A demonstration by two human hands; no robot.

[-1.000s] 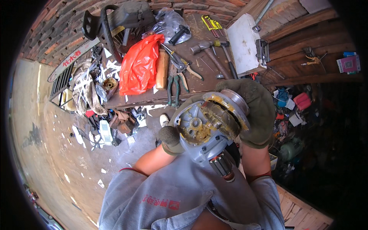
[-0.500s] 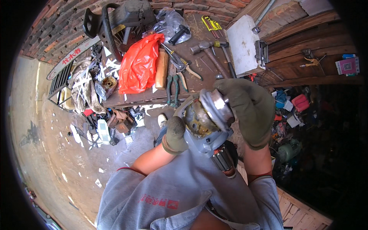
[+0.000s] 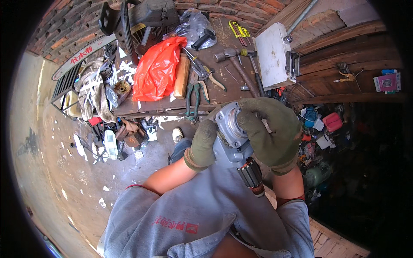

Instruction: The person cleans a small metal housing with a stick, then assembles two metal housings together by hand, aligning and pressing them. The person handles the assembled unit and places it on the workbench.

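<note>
While gripped, grey motor housing tilts.

From my feed, the right hand in its green glove covers much of the grey motor housing, so I can't see its far side. The left hand hides the housing's near flank. The red plastic bag conceals whatever lies under it on the counter. Small items in the dark clutter at right are too tiny to identify.
</note>
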